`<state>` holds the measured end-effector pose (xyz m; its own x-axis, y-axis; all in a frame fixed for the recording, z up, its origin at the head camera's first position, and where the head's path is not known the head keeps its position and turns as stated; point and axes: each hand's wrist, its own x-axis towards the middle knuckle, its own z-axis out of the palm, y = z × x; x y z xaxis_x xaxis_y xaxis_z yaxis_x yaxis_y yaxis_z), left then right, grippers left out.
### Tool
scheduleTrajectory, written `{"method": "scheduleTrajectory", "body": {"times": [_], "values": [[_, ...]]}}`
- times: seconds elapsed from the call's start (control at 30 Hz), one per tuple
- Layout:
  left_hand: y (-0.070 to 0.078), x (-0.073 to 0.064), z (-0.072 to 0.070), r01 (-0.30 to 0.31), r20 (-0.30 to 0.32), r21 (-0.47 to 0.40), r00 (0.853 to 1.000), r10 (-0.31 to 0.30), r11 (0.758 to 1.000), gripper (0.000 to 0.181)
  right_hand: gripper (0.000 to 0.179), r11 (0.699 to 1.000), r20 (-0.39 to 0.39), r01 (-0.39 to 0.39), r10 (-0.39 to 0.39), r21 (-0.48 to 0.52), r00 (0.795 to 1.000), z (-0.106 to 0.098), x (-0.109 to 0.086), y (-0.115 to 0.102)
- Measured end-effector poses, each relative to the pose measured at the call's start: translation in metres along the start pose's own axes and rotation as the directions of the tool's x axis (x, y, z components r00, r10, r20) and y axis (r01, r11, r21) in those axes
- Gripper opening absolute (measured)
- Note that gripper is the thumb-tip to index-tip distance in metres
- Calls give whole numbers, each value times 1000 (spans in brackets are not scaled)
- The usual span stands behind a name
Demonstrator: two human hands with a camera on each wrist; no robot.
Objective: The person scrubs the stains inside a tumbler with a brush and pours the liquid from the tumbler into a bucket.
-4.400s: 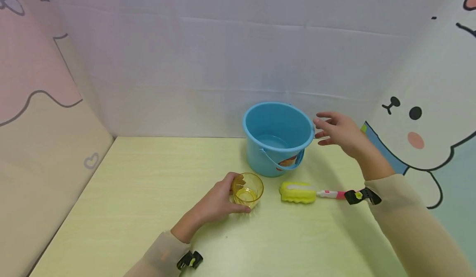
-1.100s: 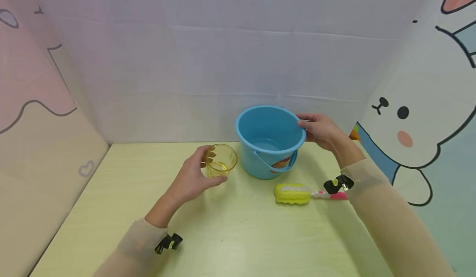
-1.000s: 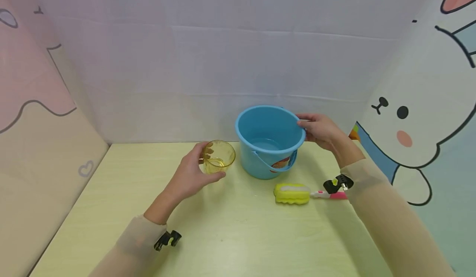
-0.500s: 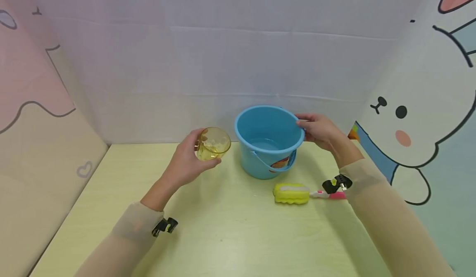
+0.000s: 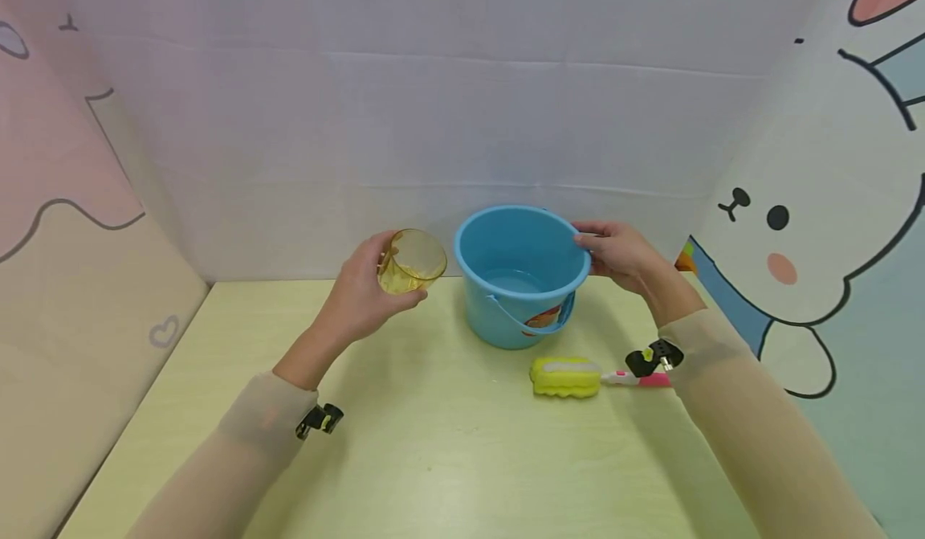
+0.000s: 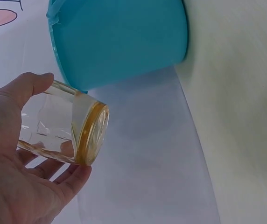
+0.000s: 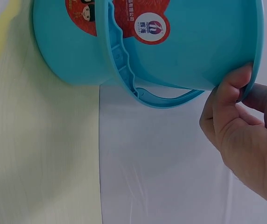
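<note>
My left hand [image 5: 364, 294] grips a clear amber drinking glass [image 5: 413, 262], raised off the table just left of the bucket and tilted toward it. In the left wrist view, thumb and fingers wrap the glass [image 6: 59, 123] from opposite sides. A blue plastic bucket [image 5: 499, 314] stands upright near the back wall, with a little clear liquid visible at its bottom. Its handle [image 5: 531, 326] hangs down the front. My right hand [image 5: 617, 254] pinches the right side of the bucket's rim, thumb and fingers on either side, as the right wrist view shows.
A yellow sponge brush [image 5: 566, 377] with a pink and white handle lies on the table in front of the bucket, its handle end behind the right wrist strap. White cloth [image 5: 397, 121] forms the back wall, and printed cartoon panels [image 5: 831, 202] stand at the sides.
The glass has risen in my left hand, from low in front of the bucket to beside its rim, and tilted. Over the longer span my right hand has taken hold of the rim.
</note>
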<state>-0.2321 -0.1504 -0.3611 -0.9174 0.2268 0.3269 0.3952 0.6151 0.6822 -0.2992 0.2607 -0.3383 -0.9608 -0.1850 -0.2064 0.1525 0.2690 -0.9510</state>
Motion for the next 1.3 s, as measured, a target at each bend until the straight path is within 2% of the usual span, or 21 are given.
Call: {"method": "scheduleTrajectory", "body": {"times": [0.33, 0.7, 1.13, 1.3], "values": [[6, 20, -6, -51, -16, 54, 998, 52, 997, 91, 52, 1000, 6, -2, 2, 9, 1000, 1, 0, -1], [10, 36, -6, -102, -7, 117, 995, 104, 988, 93, 51, 1000, 2, -3, 3, 9, 1000, 0, 0, 0], [23, 50, -7, -83, 22, 180, 997, 80, 980, 95, 53, 1000, -3, -4, 4, -1, 1000, 0, -2, 0], [28, 55, -7, -103, 32, 205, 995, 99, 973, 95, 53, 1000, -3, -4, 4, 0, 1000, 0, -2, 0]]}}
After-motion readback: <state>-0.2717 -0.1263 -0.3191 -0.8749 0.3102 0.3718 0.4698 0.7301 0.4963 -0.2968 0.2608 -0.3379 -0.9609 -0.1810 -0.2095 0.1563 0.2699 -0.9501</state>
